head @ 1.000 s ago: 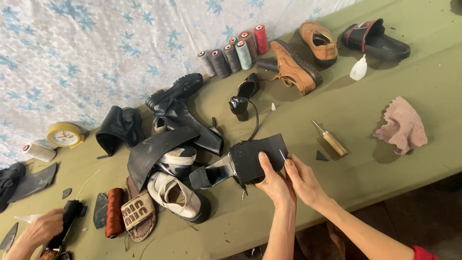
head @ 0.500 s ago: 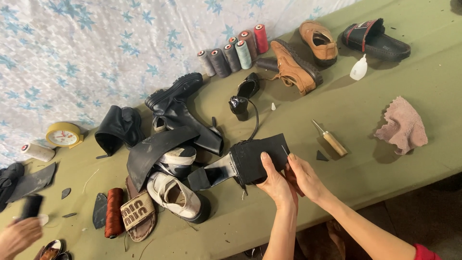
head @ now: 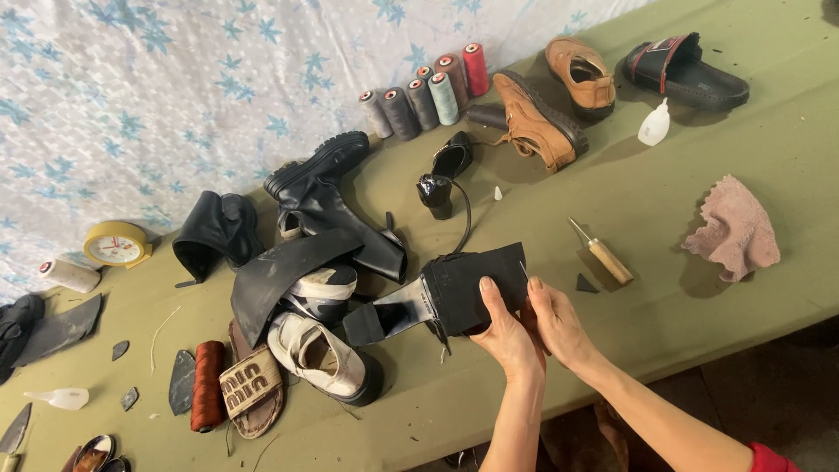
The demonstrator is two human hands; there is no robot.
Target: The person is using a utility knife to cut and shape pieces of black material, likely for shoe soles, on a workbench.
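My left hand [head: 505, 332] grips a black block-heeled shoe [head: 441, 297] from below, its sole turned up and its heel pointing left. My right hand [head: 557, 322] pinches a thin needle [head: 523, 272] at the right edge of the black sole. Both hands meet at the shoe, just above the green table [head: 699, 341] near its front edge. A wooden-handled awl [head: 602, 254] and a small black rubber scrap [head: 585, 283] lie just right of my right hand.
A heap of boots, a white sneaker [head: 322, 354] and a sandal sits left of the shoe. Several thread spools [head: 428, 94], tan shoes [head: 537, 122], a black slide [head: 686, 72], a glue bottle [head: 654, 124] and a pink cloth [head: 736, 229] lie behind and right. A yellow clock [head: 116, 244] stands far left.
Another person's hand holding a dark object at the bottom left corner has withdrawn out of view. My hands stay on the shoe, shifted only slightly.
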